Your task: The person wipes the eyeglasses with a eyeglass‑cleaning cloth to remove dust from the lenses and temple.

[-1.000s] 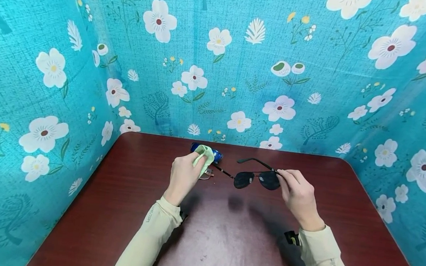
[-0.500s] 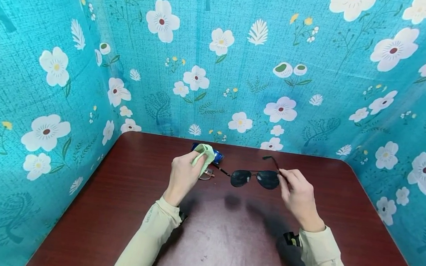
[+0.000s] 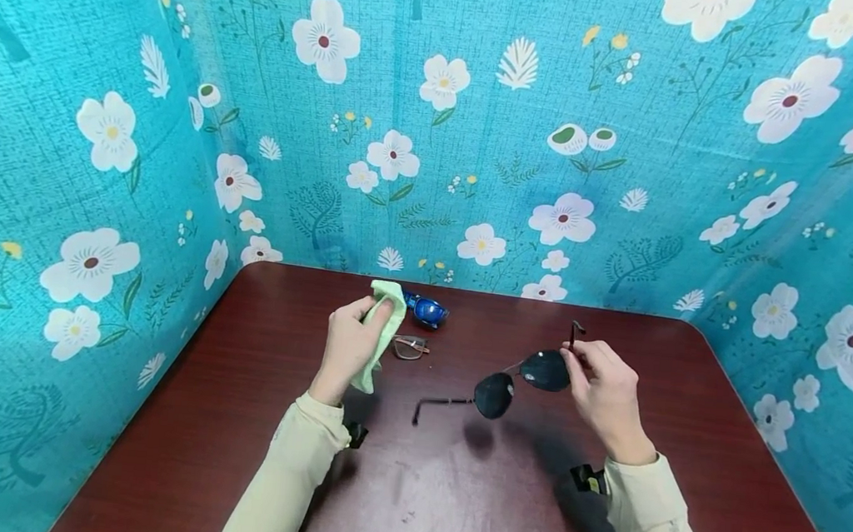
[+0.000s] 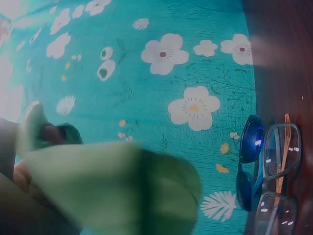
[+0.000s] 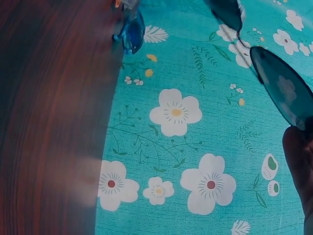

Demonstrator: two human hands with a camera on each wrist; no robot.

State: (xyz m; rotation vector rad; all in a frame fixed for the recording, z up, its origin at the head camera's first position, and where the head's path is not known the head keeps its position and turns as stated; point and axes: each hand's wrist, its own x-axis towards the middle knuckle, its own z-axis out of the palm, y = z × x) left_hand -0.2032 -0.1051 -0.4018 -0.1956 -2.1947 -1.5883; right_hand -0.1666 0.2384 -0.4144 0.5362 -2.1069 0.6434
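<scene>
Dark sunglasses (image 3: pixel 495 394) tilt above the counter (image 3: pixel 496 522), one temple newly swung nearer, the other end pinched in the grip of the right hand (image 3: pixel 607 390); the left hand (image 3: pixel 348 347), shifted aside pinching a green cloth (image 3: pixel 389 330), apparently allows turning space. Room opens nearside; farther, clear glasses (image 3: pixel 410 347), then blue sunglasses (image 3: pixel 429 311), sit short of the back edge and floral fabric (image 3: pixel 478 182).

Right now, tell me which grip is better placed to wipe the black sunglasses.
Left, most likely: the left grip holds the green cloth, while the right grip holds the black sunglasses at one side, leaving both lenses largely uncovered.
</scene>
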